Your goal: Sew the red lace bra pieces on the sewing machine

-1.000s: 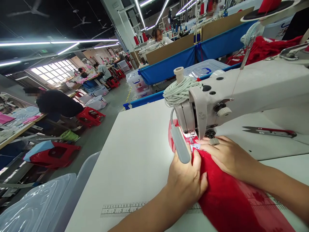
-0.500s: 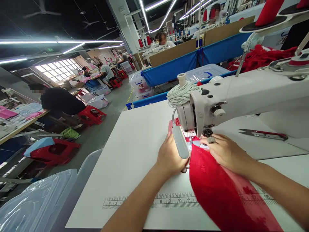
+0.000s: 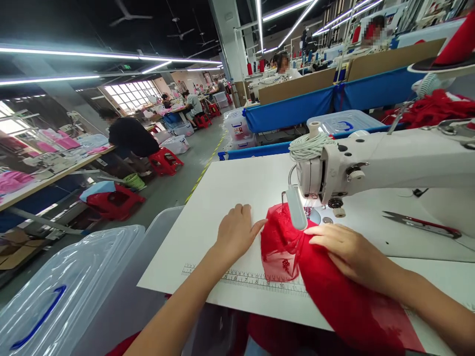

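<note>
Red sheer fabric with floral embroidery [image 3: 334, 287] runs from beside the sewing machine's needle area down over the table's front edge. It bunches together at my right fingertips. My right hand [image 3: 349, 249] grips it there, just in front of the machine; the thumb is mostly hidden. To the left, my left hand [image 3: 235, 230] rests over the white table with its thumb spread from the fingers. The thumb tip reaches the edge of the bunched fabric, and whether it touches is unclear. A white sewing machine [image 3: 393, 160] stands behind, its small lamp [image 3: 296, 207] hanging above the fabric.
Red-handled thread snips [image 3: 423, 225] lie on the table [image 3: 208, 207] to the right. A printed ruler [image 3: 245, 279] crosses its front. Clear plastic bins [image 3: 74, 282] stand at the left, and a blue cloth trough [image 3: 289, 109] lies beyond. Other people sit at machines farther off.
The fabric has come out from under the needle area toward me and bunched up. My left hand has moved left, away from the machine; my right hand has drawn nearer. The view has shifted.
</note>
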`<state>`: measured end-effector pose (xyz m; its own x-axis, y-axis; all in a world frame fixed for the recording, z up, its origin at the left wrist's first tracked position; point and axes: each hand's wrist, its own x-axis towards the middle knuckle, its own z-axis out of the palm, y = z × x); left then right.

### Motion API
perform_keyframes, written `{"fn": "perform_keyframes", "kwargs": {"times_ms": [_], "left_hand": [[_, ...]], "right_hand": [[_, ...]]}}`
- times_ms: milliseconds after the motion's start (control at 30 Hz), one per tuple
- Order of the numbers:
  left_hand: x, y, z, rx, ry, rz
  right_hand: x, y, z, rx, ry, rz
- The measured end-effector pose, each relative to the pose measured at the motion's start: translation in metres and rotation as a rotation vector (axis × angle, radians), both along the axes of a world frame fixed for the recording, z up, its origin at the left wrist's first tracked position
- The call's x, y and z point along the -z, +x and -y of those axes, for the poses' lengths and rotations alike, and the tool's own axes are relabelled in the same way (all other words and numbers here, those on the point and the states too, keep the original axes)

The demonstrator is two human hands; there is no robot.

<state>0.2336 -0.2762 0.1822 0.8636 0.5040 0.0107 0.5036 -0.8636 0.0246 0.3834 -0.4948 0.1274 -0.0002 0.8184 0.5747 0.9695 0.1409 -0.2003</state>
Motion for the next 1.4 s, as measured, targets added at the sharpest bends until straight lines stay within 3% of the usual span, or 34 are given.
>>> {"fn": "perform_keyframes", "kwargs": {"times_ms": [100, 200, 400, 533, 733, 933, 1033, 1233, 1400], "left_hand": [[0.019, -0.007, -0.008, -0.059, -0.497, 0.197], [0.030, -0.006, -0.001, -0.077, -0.933, 0.384], [0.031, 0.006, 0.020, -0.085, -1.563, 0.528], [0.036, 0.011, 0.029, -0.163, -1.806, 0.627], [0.033, 0.017, 0.040, -0.328, -1.971, 0.638], [0.036, 0.018, 0.037, -0.392, -1.970, 0.696], [0.039, 0.018, 0.039, -0.377, -1.962, 0.741], [0.035, 0.020, 0.048, -0.134, -1.840, 0.612], [0.040, 0.025, 0.032, -0.238, -1.793, 0.707]], "right_hand": [[-0.008, -0.019, -0.005, -0.075, -0.062, 0.031], [-0.008, -0.033, -0.008, -0.038, -0.106, 0.064], [0.007, -0.036, -0.001, 0.015, -0.103, 0.022], [0.016, -0.031, 0.004, 0.042, -0.087, -0.029], [0.020, -0.027, 0.006, 0.033, -0.102, -0.038], [0.020, -0.028, 0.005, 0.028, -0.081, -0.040], [0.019, -0.029, 0.004, 0.026, -0.081, -0.046], [0.010, -0.031, 0.002, -0.022, -0.069, -0.028], [0.007, -0.032, 0.003, -0.040, -0.121, -0.063]]}}
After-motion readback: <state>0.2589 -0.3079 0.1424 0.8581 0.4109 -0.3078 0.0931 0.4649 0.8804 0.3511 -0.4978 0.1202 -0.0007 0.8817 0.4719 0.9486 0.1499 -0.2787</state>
